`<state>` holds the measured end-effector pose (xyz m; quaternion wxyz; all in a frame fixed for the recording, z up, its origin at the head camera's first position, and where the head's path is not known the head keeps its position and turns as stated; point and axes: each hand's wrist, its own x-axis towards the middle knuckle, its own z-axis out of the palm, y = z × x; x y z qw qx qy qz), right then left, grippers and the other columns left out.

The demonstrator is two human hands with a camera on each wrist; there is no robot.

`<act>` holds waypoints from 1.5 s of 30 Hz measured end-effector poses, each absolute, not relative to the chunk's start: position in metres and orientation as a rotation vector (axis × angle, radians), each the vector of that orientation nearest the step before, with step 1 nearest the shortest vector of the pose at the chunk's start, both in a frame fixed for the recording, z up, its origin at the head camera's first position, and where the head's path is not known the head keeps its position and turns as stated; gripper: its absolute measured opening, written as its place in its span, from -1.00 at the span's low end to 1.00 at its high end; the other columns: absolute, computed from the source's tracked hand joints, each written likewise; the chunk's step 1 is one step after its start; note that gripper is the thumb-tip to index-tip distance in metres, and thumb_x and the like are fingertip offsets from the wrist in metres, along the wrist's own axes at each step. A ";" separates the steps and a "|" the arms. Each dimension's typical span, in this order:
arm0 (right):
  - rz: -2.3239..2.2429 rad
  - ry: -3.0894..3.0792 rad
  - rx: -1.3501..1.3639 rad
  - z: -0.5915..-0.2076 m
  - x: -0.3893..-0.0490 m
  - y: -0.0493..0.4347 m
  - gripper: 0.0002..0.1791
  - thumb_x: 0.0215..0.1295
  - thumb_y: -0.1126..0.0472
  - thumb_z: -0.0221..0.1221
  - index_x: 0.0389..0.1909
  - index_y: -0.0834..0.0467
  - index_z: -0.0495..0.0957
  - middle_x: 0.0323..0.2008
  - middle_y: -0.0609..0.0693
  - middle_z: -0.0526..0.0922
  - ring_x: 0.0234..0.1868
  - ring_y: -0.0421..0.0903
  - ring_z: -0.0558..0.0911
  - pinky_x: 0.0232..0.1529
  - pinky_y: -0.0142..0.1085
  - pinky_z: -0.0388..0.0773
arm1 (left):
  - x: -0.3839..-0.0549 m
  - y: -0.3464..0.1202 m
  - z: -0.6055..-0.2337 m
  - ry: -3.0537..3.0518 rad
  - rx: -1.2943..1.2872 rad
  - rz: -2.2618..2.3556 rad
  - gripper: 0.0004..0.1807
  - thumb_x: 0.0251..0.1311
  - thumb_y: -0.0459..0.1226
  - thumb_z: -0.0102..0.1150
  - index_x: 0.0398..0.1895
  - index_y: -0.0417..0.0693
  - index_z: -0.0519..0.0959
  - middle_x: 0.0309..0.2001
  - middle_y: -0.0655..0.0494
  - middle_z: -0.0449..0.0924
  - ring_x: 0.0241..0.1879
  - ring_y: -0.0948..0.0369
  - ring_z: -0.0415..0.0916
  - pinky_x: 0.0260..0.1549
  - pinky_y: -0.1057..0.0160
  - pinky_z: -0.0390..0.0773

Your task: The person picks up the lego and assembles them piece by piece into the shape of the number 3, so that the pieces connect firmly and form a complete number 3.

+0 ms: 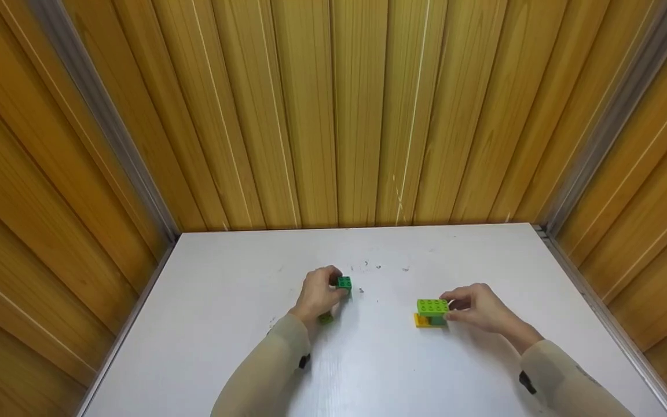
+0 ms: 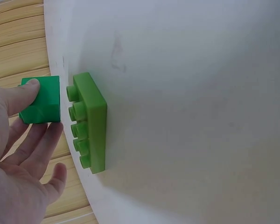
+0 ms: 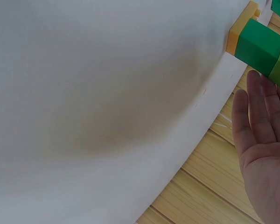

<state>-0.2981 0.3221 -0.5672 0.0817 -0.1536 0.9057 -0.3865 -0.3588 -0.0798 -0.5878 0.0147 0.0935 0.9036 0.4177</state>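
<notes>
My left hand (image 1: 317,296) pinched a small green block (image 1: 344,282) between thumb and fingers, the gap no wider than the block. A light green brick (image 2: 95,126) lay on the white table (image 1: 223,359), studs up, below the left wrist and apart from that block. My right hand (image 1: 478,308) gripped the right end of a lime brick (image 1: 431,306), which sat atop a green riser (image 3: 259,45) on a yellow base (image 1: 420,321).

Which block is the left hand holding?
The small dark green block; the lone light green block lies on the table, the others form a stack at the right hand.
</notes>
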 end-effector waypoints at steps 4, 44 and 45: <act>-1.141 2.719 -0.483 -0.570 -0.298 0.322 -0.56 0.34 0.24 0.54 0.22 0.25 0.81 0.19 0.25 0.85 0.07 0.04 0.85 -0.02 -0.55 0.67 | -0.358 -0.079 -0.588 2.819 0.322 1.315 -0.69 0.38 -0.29 0.53 0.13 -0.09 0.75 0.08 0.01 0.85 0.13 0.08 0.77 0.23 -0.01 0.79; -1.145 2.718 -0.448 -0.570 -0.297 0.321 -0.54 0.37 0.27 0.54 0.26 0.24 0.79 0.19 0.22 0.85 0.05 -0.03 0.80 -0.01 -0.51 0.70 | -0.331 -0.055 -0.565 2.748 0.409 1.485 -0.64 0.34 -0.19 0.61 0.14 0.05 0.75 -0.03 0.17 0.81 0.05 0.12 0.74 0.12 0.08 0.76; -1.147 2.715 -0.443 -0.570 -0.297 0.321 -0.54 0.37 0.26 0.54 0.26 0.24 0.79 0.19 0.22 0.85 0.05 -0.03 0.80 -0.01 -0.51 0.70 | -0.330 -0.054 -0.564 2.740 0.415 1.495 -0.65 0.34 -0.19 0.61 0.14 0.06 0.75 -0.03 0.17 0.81 0.06 0.11 0.74 0.12 0.07 0.76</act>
